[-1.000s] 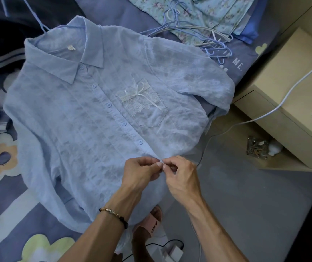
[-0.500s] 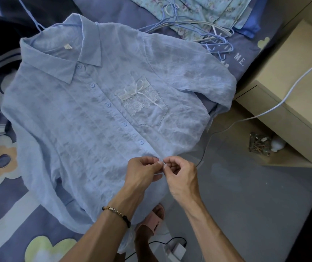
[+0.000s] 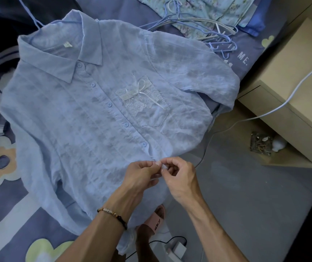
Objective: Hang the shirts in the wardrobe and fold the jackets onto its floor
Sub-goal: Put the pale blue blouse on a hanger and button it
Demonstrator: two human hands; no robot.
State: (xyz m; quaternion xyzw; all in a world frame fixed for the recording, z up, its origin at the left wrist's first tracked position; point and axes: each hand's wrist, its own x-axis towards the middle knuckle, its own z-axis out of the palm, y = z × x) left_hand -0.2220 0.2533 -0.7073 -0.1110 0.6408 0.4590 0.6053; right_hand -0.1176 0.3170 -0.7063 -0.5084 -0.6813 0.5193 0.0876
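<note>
Shirt laid flat, front up, across bed, hem overhanging bed's near edge, placket pinched near hem by left hand and right hand, fingertips touching, hangers piled at far edge.

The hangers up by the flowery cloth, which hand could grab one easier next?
Probably the right hand: the hangers lie up on its side. Both hands pinch the shirt hem, and the left hand would cross over.

A home bedroom: floral bedsheet beside a bedside cabinet
</note>
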